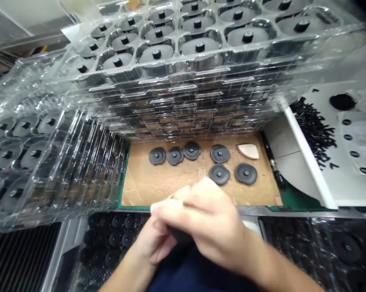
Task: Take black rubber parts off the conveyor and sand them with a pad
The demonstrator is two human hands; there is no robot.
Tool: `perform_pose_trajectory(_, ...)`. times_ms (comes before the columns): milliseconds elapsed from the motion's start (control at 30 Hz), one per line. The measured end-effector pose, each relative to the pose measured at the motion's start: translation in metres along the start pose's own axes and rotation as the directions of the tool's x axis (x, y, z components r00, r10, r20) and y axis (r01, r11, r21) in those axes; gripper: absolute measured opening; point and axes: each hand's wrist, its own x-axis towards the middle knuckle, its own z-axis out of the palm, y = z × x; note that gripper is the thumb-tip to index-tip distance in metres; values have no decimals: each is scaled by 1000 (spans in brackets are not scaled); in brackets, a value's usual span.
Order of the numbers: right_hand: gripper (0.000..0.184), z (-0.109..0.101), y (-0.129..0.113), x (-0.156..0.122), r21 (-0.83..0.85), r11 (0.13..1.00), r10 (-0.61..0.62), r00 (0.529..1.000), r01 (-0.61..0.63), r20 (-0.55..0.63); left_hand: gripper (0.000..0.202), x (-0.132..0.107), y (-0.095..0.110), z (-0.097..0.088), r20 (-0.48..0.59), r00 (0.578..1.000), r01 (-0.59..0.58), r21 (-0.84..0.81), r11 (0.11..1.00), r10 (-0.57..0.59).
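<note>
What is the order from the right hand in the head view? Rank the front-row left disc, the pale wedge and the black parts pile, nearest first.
1. Front-row left disc, just beyond the right hand.
2. Pale wedge, back row, right.
3. Black parts pile, far right, past the white divider.

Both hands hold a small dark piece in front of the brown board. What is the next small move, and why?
Likely lay the dark piece on the brown board, left of the near pair of discs. The left hand and right hand clasp it at the board's near edge; six discs already lie there, that spot bare.
</note>
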Motion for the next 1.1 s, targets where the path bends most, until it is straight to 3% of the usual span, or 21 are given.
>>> perform_pose_trajectory(67,27,5,10,-2,-44,988,148,987,-145,58,54,-1,0,-3,-30,999,-35,-22,999,35)
perform_pose_trajectory(133,24,10,20,-14,-68,945,325,944,-321,52,55,-4,2,-5,-59,998,-33,-31,999,31)
perform_pose_trajectory(267,19,28,35,-52,195,787,593,805,-585,22,65,-11,8,-10,-106,994,-35,-37,999,31)
perform_pose_trajectory(333,18,36,40,-66,234,706,684,730,-668,19,65,-12,8,-11,-91,994,-59,-49,997,54)
perform_pose_trajectory(400,17,37,39,-70,211,682,716,698,-700,1,64,-12,8,-12,-61,995,-76,-54,996,73)
perform_pose_trajectory(467,17,29,29,-61,188,704,705,706,-684,-68,66,-12,7,-12,-45,996,-83,-54,995,81)
perform_pose_trajectory(500,17,24,21,-53,176,741,669,733,-648,-120,66,-11,6,-12,-47,996,-84,-53,995,81)
perform_pose_trajectory(567,24,15,3,-34,135,867,497,851,-479,-170,67,-11,5,-13,-60,994,-92,-46,995,89)
perform_pose_trajectory(633,29,13,-10,-17,97,967,243,967,-235,-80,67,-11,4,-14,-84,990,-111,-25,993,109)
perform_pose_trajectory(667,29,14,-13,-10,69,985,156,988,-156,6,67,-12,4,-15,-111,985,-131,-10,991,129)
perform_pose_trajectory(733,29,21,-14,-2,-47,991,129,979,-124,160,60,-12,4,-19,-185,970,-157,9,988,156)
perform_pose_trajectory(800,28,29,-10,1,-151,973,201,961,-174,191,51,-13,4,-22,-238,957,-171,-5,985,165)
perform_pose_trajectory(867,28,37,-6,2,-80,978,203,970,-194,132,49,-12,4,-25,-230,960,-176,-44,983,161)
perform_pose_trajectory(933,27,45,1,0,99,962,248,966,-255,77,52,-11,5,-27,-227,958,-197,-68,978,177)
perform_pose_trajectory(1000,22,53,12,-7,177,899,391,916,-401,91,56,-11,6,-30,-261,946,-218,-72,973,192)
perform_pose_trajectory(1100,20,64,33,-28,91,822,553,826,-562,110,64,-12,9,-36,-273,939,-241,-91,966,208)
